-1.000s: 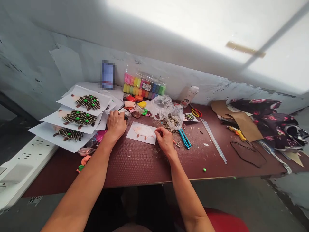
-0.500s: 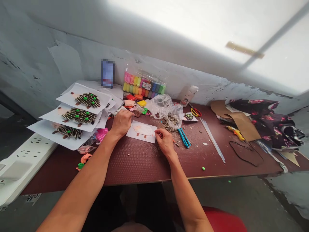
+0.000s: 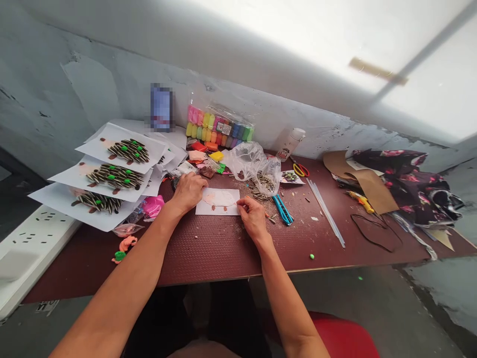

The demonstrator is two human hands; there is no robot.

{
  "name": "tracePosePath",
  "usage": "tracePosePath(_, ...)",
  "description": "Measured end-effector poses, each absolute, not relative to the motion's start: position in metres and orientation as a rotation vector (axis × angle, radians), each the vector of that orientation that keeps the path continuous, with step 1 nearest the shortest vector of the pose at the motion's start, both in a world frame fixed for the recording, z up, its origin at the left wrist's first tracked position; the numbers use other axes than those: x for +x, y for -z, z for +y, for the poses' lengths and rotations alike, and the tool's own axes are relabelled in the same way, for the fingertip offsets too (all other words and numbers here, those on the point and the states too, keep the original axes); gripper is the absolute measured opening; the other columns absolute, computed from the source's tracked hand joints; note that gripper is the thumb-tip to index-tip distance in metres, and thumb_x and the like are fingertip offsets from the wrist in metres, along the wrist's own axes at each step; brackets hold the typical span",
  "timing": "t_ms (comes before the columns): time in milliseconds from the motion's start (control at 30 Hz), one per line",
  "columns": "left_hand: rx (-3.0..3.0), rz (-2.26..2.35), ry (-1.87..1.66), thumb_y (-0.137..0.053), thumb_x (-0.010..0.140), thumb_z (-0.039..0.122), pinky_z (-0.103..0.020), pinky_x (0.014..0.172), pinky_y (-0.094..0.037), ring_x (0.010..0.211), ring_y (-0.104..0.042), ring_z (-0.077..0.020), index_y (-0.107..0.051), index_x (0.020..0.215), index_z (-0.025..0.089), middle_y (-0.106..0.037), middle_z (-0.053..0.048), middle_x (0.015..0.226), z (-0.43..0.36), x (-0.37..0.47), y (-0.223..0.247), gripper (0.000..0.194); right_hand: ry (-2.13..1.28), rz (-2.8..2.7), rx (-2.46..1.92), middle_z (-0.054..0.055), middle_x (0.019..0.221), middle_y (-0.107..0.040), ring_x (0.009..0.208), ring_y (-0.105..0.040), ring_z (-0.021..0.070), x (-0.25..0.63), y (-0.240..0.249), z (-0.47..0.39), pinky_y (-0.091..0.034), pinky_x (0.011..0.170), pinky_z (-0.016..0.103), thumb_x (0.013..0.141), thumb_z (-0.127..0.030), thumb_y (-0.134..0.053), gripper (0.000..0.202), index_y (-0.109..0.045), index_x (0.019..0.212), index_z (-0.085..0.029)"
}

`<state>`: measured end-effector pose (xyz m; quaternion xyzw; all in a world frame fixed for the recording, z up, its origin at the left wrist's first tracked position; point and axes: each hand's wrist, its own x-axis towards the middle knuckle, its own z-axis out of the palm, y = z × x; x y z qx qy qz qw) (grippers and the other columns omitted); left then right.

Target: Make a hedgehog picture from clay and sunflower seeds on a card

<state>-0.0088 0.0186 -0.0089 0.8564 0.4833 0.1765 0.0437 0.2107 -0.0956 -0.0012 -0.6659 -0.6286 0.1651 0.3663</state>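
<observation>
Between my hands a small white card (image 3: 206, 211) lies on the table, bearing a flat hedgehog-like shape of pale pink clay (image 3: 223, 198) with brown feet along its lower side. At the card's left edge is my left hand (image 3: 189, 191), its bent fingers closed around the upper corner. My right hand (image 3: 253, 216) pinches the right edge between thumb and fingers. Just beyond the card, striped sunflower seeds (image 3: 261, 186) lie in a heap partly under a clear plastic bag (image 3: 246, 161). A blue utility knife (image 3: 283, 210) rests right of my right hand.
Papers with seed-covered hedgehogs (image 3: 115, 176) are stacked at the left, beside a white power strip (image 3: 40, 243). Packs of coloured clay (image 3: 219, 130) lean on the wall. A white bottle (image 3: 291, 144), scissors (image 3: 300, 169), clear sticks (image 3: 326, 213) and a yellow glue gun (image 3: 360, 201) are rightward.
The card has turned slightly and sits more level, with both hands still at its edges. The whole view has shifted a little.
</observation>
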Motion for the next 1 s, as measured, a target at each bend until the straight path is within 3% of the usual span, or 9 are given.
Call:
tracePosePath(233,2.611,1.436,-0.692,-0.049,0.090,0.014,-0.048,0.089,-0.043,0.104,-0.061,-0.0318,-0.081,0.101,0.021,-0.076,-0.014,0.108,0.014,-0.005,0.002,0.034,-0.374,-1.639,-1.739,0.003,0.090,-0.067,0.082,-0.061,0.0167,0.213,0.005,-0.090,-0.044,0.077,0.028,0.085,-0.013,-0.063,0.015,-0.076,0.087,-0.021)
tracePosePath(767,2.550,1.417,-0.578,-0.048,0.087,0.010,-0.048,0.093,-0.039,0.104,-0.063,-0.0313,-0.082,0.099,0.022,-0.079,-0.012,0.102,0.012,-0.001,0.005,0.038,-0.364,-1.668,-1.816,0.004,0.088,-0.067,0.085,-0.062,0.0180,0.213,0.010,-0.082,-0.046,0.082,0.030,0.087,-0.012,-0.068,0.014,-0.079,0.089,-0.020)
tracePosePath(1000,2.562,1.424,-0.564,-0.047,0.086,0.010,-0.048,0.093,-0.040,0.104,-0.063,-0.0305,-0.081,0.100,0.023,-0.080,-0.011,0.104,0.013,-0.001,0.006,0.040,-0.338,-1.736,-1.809,0.006,0.092,-0.068,0.090,-0.064,0.0193,0.216,0.013,-0.088,-0.047,0.084,0.030,0.090,-0.012,-0.064,0.022,-0.082,0.099,-0.020)
